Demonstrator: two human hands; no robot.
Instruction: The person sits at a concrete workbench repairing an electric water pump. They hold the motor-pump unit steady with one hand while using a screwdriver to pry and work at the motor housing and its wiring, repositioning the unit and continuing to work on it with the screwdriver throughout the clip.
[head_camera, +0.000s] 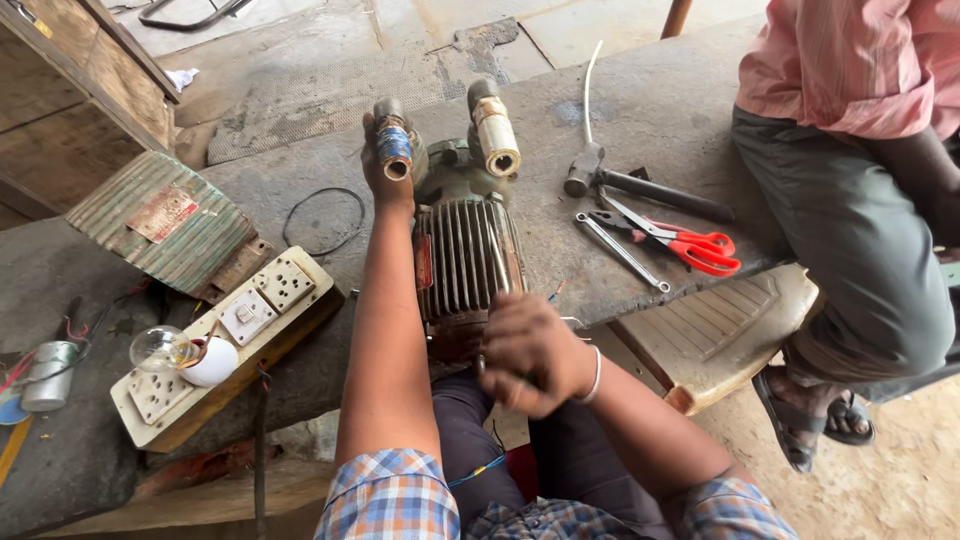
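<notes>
My left hand (385, 170) grips the blue-taped pipe stub atop the grey ribbed metal pump motor (465, 255), steadying it; my right hand (530, 352) closes around its near end.

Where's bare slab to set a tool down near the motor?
Free: slab beyond the wire loop, left of the motor; also the far patch above the hammer. Crowded: right of the motor, where hammer, scissors and spanner lie; the switchboard fills the near left.
</notes>
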